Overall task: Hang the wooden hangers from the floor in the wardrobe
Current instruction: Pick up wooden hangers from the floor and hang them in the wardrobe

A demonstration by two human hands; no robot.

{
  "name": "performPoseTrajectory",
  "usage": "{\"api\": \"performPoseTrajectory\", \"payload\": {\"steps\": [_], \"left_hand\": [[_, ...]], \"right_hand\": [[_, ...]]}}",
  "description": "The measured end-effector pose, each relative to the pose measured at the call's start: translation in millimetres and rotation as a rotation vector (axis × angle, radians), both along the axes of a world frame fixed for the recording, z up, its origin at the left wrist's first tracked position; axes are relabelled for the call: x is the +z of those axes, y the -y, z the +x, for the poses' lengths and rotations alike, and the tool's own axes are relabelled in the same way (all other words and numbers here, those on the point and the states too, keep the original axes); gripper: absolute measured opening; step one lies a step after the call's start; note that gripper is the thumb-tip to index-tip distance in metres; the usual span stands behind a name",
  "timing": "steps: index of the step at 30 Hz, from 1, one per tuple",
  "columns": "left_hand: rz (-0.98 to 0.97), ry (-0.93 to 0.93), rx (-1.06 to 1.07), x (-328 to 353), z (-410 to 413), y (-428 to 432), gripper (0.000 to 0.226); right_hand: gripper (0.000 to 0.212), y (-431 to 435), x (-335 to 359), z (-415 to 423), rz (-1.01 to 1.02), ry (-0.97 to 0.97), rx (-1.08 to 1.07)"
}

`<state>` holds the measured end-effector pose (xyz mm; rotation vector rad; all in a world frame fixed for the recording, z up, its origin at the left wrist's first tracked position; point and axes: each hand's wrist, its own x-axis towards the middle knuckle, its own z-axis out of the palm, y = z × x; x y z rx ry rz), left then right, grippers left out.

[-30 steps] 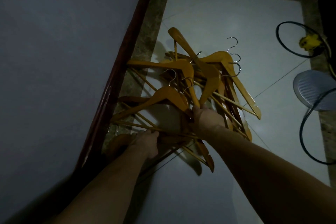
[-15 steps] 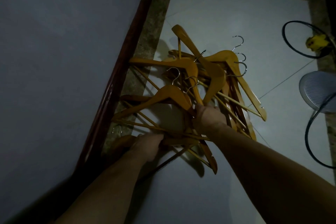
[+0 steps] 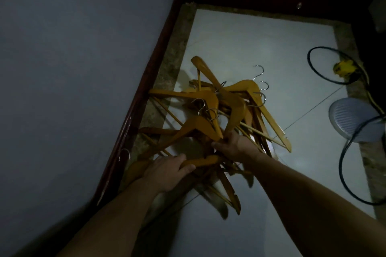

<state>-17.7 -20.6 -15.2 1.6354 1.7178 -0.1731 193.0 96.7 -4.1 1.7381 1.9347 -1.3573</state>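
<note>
Pick-up step, I think. My left hand [image 3: 167,170] curls round one wooden hanger [image 3: 200,161]; right hand [image 3: 237,146] grips messy pile [image 3: 219,110] on floor [image 3: 261,48]. Next: lift without hooks snagging.

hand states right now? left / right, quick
Left hand: closed around the arm of one wooden hanger at the near edge of the pile.
Right hand: closed on the pile of wooden hangers at its middle.
</note>
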Motion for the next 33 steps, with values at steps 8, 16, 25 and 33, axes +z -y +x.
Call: {"api": "performPoseTrajectory", "payload": {"steps": [8, 16, 25, 33], "left_hand": [[0.192, -0.012, -0.108, 86.9, 15.0, -43.6, 0.038], [0.418, -0.14, -0.203, 224.5, 46.6, -105.0, 0.042], [0.634, -0.245, -0.265, 369.0, 70.4, -158.2, 0.049], [0.706, -0.304, -0.281, 521.4, 84.8, -172.3, 0.063]], "right_hand": [[0.049, -9.4, 78.1, 28.5, 0.108, -0.028, -0.156], [0.052, -34.1, 210.7, 77.0, 0.315, -0.044, -0.249], [0.05, -74.2, 358.7, 99.8, 0.479, -0.101, -0.296], [0.05, -84.2, 515.7, 107.9, 0.597, -0.216, -0.318]]}}
